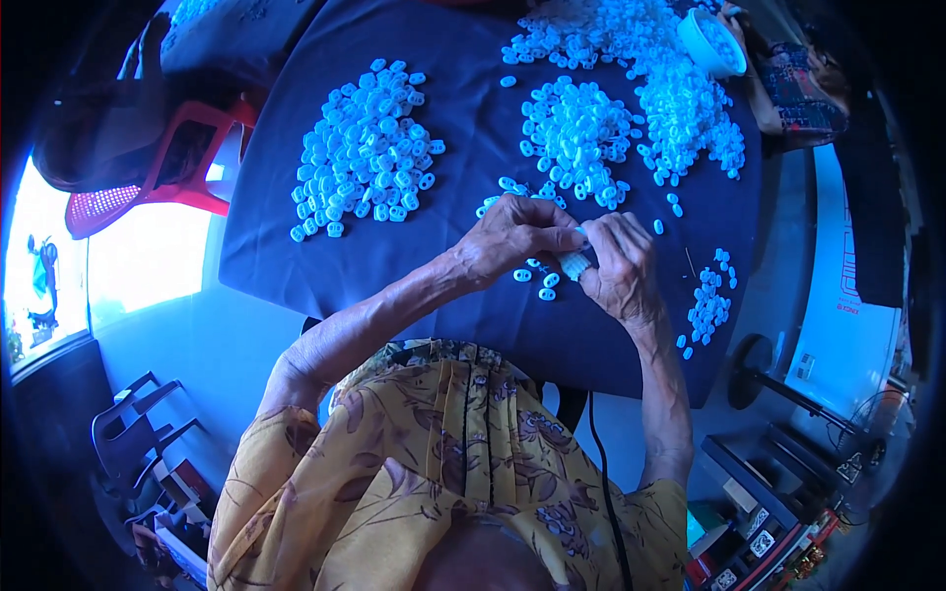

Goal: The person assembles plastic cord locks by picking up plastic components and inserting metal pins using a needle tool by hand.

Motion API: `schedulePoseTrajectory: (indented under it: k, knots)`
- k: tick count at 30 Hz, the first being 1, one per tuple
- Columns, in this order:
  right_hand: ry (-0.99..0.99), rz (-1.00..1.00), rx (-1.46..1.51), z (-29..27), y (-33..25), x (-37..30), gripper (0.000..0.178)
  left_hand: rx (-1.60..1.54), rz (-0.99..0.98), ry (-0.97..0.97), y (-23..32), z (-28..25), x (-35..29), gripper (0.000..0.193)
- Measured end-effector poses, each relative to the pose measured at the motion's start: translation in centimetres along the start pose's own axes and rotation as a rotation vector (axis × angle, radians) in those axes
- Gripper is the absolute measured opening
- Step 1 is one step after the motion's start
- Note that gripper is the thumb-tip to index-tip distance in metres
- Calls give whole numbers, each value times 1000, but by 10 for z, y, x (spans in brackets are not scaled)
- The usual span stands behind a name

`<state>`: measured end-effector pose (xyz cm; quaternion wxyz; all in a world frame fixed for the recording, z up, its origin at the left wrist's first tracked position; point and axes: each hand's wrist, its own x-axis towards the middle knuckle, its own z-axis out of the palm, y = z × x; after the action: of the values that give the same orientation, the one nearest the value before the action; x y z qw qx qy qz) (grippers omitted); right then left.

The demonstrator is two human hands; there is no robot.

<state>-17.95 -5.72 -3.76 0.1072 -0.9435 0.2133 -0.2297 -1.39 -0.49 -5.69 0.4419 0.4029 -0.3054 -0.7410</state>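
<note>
Over the near middle of the dark cloth, my two hands meet with fingertips almost touching. My left hand [517,234] is closed in a pinch; what lies between its fingertips is too small to make out. My right hand [623,261] is closed around a pale ribbed bundle [574,265], which looks like a row of small white pieces pressed together. Several loose white oval pieces with two holes [549,287] lie just below the hands. More such pieces [507,184] lie beyond my left hand, partly hidden by it.
Heaps of white pieces lie at the left [365,148], beyond my hands [579,133] and at the far right [680,108]. A smaller pile [708,307] is at right. Another person's arm [764,103] is beside a white bowl [711,44]. A red chair [182,163] stands left.
</note>
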Motion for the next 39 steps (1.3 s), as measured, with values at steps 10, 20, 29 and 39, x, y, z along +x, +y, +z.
schedulePoseTrajectory:
  k: [10, 20, 29, 39]
  knots:
    - [-65, -98, -93, 2, -1, -6, 20, 32, -39, 18, -2, 3, -8, 15]
    - [-53, -159, -9, 5, 2, -19, 23, 46, -75, -56, -13, 5, -6, 17]
    - [25, 120, 179, -2, 5, -9, 28, -22, -56, 21, -3, 0, 5, 19]
    - [58, 139, 172, -7, 2, 5, 33, -220, -8, -33, 7, -9, 6, 21]
